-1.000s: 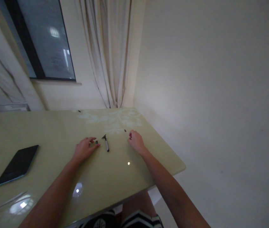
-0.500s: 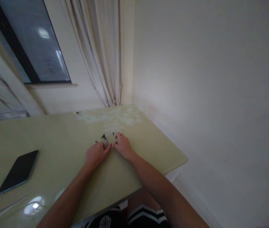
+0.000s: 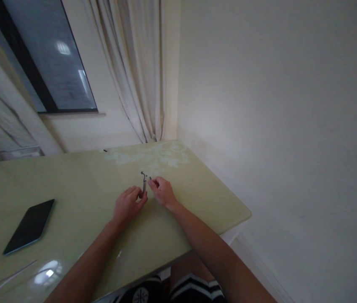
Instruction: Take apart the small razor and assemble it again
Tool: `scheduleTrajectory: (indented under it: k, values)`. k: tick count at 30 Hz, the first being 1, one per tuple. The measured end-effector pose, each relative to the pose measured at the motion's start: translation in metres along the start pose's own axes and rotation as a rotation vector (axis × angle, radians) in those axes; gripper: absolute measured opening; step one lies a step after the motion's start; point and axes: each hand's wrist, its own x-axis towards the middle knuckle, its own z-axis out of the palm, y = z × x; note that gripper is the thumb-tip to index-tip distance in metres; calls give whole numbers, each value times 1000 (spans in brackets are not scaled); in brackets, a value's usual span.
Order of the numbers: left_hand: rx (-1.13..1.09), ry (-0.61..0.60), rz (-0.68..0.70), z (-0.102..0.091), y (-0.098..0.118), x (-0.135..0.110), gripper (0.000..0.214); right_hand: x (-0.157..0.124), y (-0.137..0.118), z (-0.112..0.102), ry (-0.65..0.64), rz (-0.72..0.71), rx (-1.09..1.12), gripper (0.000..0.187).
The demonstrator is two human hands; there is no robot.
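My left hand [image 3: 128, 205] rests on the yellowish table [image 3: 80, 185] with its fingers closed around the lower end of a small dark razor-like tool [image 3: 144, 182], which stands upright. Just right of it, my right hand [image 3: 162, 191] has its fingertips pinched on a tiny dark piece [image 3: 150, 179] close to the tool's upper part. The two hands almost touch. The tool's top end shows above the fingers; its handle is partly hidden.
A dark phone or tablet [image 3: 28, 227] lies flat at the left. A thin clear strip [image 3: 6, 275] lies near the front left edge. A small dark bit [image 3: 105, 150] sits at the table's far side. A curtain [image 3: 134, 71] and window [image 3: 39, 54] stand behind.
Both hands came together at the middle of the table. The left hand took hold of the tool and stood it upright; the right hand brought the tiny piece beside it.
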Motion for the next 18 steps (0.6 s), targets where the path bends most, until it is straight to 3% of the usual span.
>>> scheduleTrajectory:
  k: [3, 6, 10, 12, 18]
  values:
    - [-171, 28, 131, -1, 1, 1, 33, 2, -2, 2, -109, 50, 381, 42]
    - [-440, 50, -33, -6, -3, 5, 38, 3, -3, 1, -151, 50, 597, 43]
    - [-840, 36, -262, -16, -16, 9, 55, 2, -7, -4, -294, 26, 718, 41]
    - [-966, -21, -292, -18, -19, 9, 63, 0, -9, -5, -370, 54, 758, 41]
    - [-1156, -113, -362, -15, -20, 8, 58, -5, -16, -8, -471, 139, 848, 45]
